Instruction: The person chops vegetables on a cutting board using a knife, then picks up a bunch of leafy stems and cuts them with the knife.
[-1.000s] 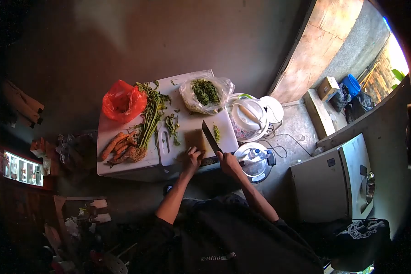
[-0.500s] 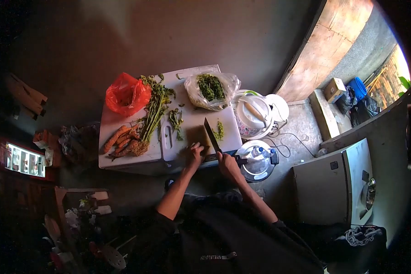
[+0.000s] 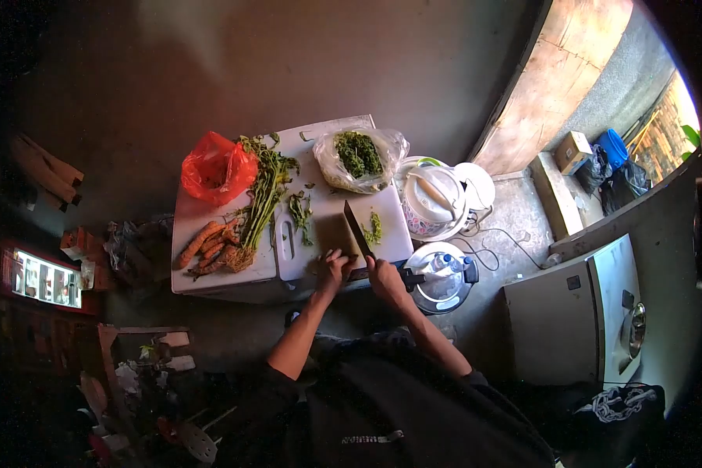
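Note:
My right hand (image 3: 386,278) is closed around the handle of a knife (image 3: 356,225), whose long dark blade points away over the white cutting board (image 3: 395,240). Just left of the blade, my left hand (image 3: 335,268) rests at the board's near edge with fingers bent; anything under them is hidden. To the right of the blade lies a small pile of chopped green pieces (image 3: 374,228). Leafy green sprigs (image 3: 299,217) lie near the board's handle slot. Beyond the board, a clear plastic bag (image 3: 331,170) holds chopped greens (image 3: 358,153).
Left of the board are carrots (image 3: 203,243), a bunch of long-stemmed greens with roots (image 3: 262,203) and a red plastic bag (image 3: 219,168). White lidded appliances (image 3: 433,195) stand close on the right, with a cable on the floor. A white cabinet (image 3: 554,312) stands farther right.
The knife blade has shifted slightly left, and my right hand has moved a little left with it. My left hand stays at nearly the same spot. The view has shifted slightly.

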`<move>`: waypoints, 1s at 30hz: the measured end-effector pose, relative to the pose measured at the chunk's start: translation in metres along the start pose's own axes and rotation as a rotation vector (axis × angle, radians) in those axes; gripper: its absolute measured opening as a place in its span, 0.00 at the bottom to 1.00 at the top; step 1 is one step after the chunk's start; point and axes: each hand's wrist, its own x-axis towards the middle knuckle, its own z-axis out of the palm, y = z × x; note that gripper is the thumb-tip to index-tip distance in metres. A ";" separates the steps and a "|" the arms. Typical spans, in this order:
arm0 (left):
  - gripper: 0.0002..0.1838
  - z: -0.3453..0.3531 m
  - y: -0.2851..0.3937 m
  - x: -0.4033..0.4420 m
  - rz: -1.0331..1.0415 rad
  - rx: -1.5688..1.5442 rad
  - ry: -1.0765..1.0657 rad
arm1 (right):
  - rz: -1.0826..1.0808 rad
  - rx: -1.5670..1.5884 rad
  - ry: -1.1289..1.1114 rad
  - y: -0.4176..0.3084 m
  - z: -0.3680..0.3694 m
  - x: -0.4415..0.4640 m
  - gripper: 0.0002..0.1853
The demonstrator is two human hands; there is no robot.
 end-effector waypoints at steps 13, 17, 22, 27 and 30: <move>0.09 0.001 0.004 0.002 -0.076 0.044 0.031 | 0.130 -0.138 -0.006 0.013 0.007 0.001 0.29; 0.09 -0.015 0.021 0.006 -0.110 0.050 0.008 | 0.180 -0.131 -0.100 0.015 0.010 0.007 0.30; 0.08 -0.012 0.019 0.002 -0.142 -0.015 -0.043 | 0.092 -0.088 -0.007 0.010 0.010 0.020 0.30; 0.09 0.003 -0.002 -0.006 -0.093 0.059 -0.020 | 0.218 -0.100 -0.030 -0.001 0.010 -0.001 0.30; 0.09 0.007 -0.002 -0.008 -0.082 0.023 0.058 | 0.230 -0.165 0.017 -0.002 0.023 0.004 0.30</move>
